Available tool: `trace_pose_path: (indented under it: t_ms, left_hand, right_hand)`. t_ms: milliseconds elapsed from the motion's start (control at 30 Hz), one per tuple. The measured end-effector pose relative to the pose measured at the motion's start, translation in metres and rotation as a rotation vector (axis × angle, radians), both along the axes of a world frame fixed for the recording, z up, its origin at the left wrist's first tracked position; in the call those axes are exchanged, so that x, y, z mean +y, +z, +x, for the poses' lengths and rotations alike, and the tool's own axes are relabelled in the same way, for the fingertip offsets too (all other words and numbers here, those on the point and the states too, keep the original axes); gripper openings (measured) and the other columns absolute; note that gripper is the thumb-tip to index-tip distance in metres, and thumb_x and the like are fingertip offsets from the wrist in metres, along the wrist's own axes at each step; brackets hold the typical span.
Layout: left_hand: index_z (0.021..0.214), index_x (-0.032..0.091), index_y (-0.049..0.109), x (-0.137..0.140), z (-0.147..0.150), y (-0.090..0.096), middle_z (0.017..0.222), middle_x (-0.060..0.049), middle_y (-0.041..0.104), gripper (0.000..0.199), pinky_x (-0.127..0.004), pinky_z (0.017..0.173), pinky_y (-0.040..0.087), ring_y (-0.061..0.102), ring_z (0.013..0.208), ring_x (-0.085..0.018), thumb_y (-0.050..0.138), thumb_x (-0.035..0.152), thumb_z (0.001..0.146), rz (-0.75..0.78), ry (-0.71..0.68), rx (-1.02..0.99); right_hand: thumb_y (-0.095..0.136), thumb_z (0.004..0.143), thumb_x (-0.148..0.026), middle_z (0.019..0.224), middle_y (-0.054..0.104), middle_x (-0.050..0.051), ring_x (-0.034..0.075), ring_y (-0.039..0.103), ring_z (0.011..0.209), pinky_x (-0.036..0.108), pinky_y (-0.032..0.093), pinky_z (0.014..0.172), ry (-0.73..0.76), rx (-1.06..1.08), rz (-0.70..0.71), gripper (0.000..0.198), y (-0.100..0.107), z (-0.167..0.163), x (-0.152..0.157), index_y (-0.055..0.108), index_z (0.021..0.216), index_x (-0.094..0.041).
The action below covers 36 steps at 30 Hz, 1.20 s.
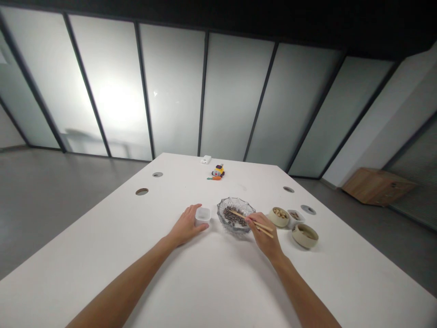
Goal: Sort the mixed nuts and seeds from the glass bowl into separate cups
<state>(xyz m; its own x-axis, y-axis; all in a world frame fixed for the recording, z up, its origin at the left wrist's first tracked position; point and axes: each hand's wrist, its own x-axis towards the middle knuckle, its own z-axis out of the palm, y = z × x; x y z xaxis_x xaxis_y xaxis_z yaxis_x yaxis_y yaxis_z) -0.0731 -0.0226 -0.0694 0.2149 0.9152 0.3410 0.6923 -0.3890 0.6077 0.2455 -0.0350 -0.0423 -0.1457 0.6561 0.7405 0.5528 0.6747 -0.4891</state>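
Observation:
My left hand [187, 225] is closed around the left side of a small white square plastic container [203, 214] on the table. Pinched in my right hand [268, 237] is a pair of wooden chopsticks [262, 225]. Their tips reach into a clear glass bowl with a scalloped rim [221, 218], in among many small dark brown beans or beads [235, 217]. The glass bowl stands between my hands, just right of the white container. I cannot tell whether the chopstick tips grip a piece.
Right of my right hand stand a beige bowl of pale nuts [280, 223], a small white container [300, 216] with brown bits, and another beige bowl [305, 241]. Farther back are a yellow toy vehicle [218, 171], an orange carrot-shaped item [215, 178] and a white box [205, 160]. Round holes pierce the white table [164, 291].

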Motion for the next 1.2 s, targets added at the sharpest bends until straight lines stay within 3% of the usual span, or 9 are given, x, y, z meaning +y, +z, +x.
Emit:
trace_pose_path:
  t_ms: [700, 1000, 1200]
  left_hand:
    - [0.148, 0.022, 0.056, -0.002, 0.0, 0.007, 0.15, -0.014, 0.064, 0.067, -0.049, 0.12, 0.046, 0.061, 0.138, -0.035, 0.078, 0.043, 0.088, -0.019, -0.011, 0.01]
    - [0.145, 0.025, 0.057, -0.007, 0.005, 0.01, 0.142, -0.011, 0.069, 0.064, -0.047, 0.113, 0.05, 0.066, 0.129, -0.034, 0.08, 0.043, 0.087, -0.023, -0.063, 0.059]
    - [0.149, 0.025, 0.055, -0.009, 0.009, 0.008, 0.147, -0.012, 0.066, 0.067, -0.048, 0.115, 0.047, 0.063, 0.134, -0.035, 0.079, 0.045, 0.09, -0.031, -0.11, 0.103]
  right_hand:
    - [0.056, 0.108, -0.051, 0.085, 0.075, 0.007, 0.023, 0.071, 0.08, 0.036, 0.06, 0.074, 0.002, -0.029, -0.017, 0.039, 0.005, 0.002, -0.003, 0.076, 0.089, -0.023]
    - [0.056, 0.107, -0.053, 0.083, 0.078, 0.008, 0.024, 0.072, 0.081, 0.039, 0.059, 0.076, -0.088, 0.046, 0.041, 0.043, 0.013, 0.007, -0.001, 0.078, 0.084, -0.024]
    - [0.054, 0.108, -0.048, 0.082, 0.078, 0.007, 0.024, 0.072, 0.08, 0.038, 0.058, 0.075, -0.131, 0.108, 0.055, 0.041, 0.02, -0.006, -0.016, 0.079, 0.085, -0.025]
